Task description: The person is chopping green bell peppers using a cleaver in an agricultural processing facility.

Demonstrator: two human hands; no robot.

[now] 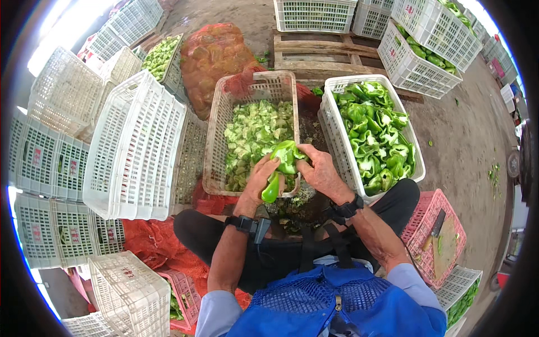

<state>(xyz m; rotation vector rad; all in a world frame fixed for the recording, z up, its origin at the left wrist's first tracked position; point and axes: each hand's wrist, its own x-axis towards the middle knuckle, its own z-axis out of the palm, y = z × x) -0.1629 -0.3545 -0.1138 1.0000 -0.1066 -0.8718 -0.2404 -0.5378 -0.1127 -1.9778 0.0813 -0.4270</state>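
"What did the grip have hold of?"

"I saw both hands closed on a glossy green bell pepper (288, 155): the left hand (257, 178) clasped its left side, the right hand (324, 173) pinched its right edge."

"How did it lie?"

"Between the two hands, its long axis slanting from the right fingertips down toward the left thumb. A smooth, rounded green lobe (270, 190) hung below the left fingers; I couldn't tell whether it was joined on."

"And around that?"

"Beneath and just beyond the grip, nearer the left hand, stood a scuffed off-white plastic crate (217, 132) of pale, crumbly-looking pepper scraps (255, 129). To the right, nearer the right hand, a white plastic crate (338, 135) held shiny, hollow pepper pieces (373, 132)."

"Further out?"

"Beyond and left, a lumpy orange-red mesh sack (216, 62); right and nearer the body, a pink lattice plastic crate (422, 216) bearing a dark-bladed knife (438, 223)."
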